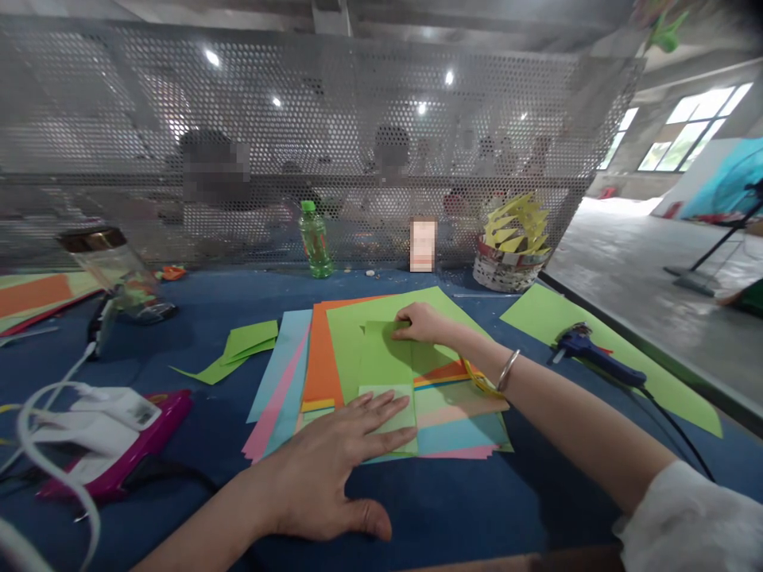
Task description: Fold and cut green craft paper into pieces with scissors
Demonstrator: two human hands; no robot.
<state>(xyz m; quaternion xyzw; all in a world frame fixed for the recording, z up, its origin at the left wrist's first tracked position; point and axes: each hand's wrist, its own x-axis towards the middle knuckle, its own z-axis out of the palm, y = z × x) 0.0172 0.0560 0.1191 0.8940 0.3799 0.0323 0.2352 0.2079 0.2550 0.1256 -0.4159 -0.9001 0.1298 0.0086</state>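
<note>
My left hand [342,453] lies flat, fingers spread, on a small pale green paper piece [387,391] at the near side of a paper stack. Further up, my right hand [420,324] has its fingers curled in a pinch on the top right of a green paper strip [381,353]. That strip rests on a larger light green sheet [346,318]. Below it, orange paper [319,357], blue paper [286,338] and pink paper [280,409] fan out. The right fingertips are partly hidden.
Cut green strips [244,349] lie left of the stack. A glue gun [596,357] rests on a green sheet [685,397] at right. A power strip [149,445], glass jar [131,278], green bottle [315,242] and woven basket [506,266] stand around. Behind is a perforated screen [358,103].
</note>
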